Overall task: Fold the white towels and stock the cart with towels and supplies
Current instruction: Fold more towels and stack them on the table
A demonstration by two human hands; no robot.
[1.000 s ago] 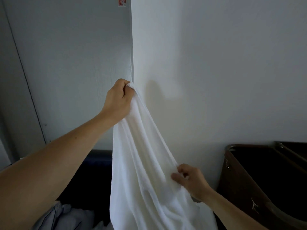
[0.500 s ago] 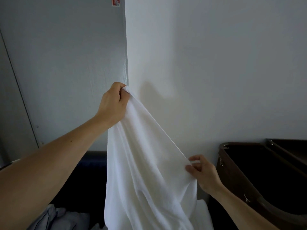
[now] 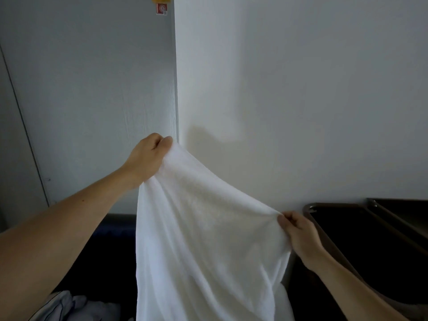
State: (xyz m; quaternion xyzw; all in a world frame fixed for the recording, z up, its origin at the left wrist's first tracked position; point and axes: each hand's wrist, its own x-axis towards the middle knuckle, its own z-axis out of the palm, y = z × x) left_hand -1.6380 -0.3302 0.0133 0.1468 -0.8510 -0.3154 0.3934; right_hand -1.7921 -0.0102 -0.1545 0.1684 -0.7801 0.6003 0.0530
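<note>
A white towel [image 3: 203, 239] hangs in front of me, stretched along its top edge between my two hands. My left hand [image 3: 148, 158] pinches one upper corner, raised near the wall corner. My right hand [image 3: 298, 232] pinches the towel's edge lower down and to the right. The rest of the towel drops out of view at the bottom of the frame.
A dark brown bin [image 3: 361, 246] with a metal rim stands at the right against the white wall. A dark blue container [image 3: 111, 237] sits behind the towel at lower left, with crumpled pale linen [image 3: 69, 306] in it. A grey door [image 3: 92, 89] fills the upper left.
My right hand has slid along the towel's edge to the right, spreading the towel wider. My left hand has kept its grip on the upper corner.
</note>
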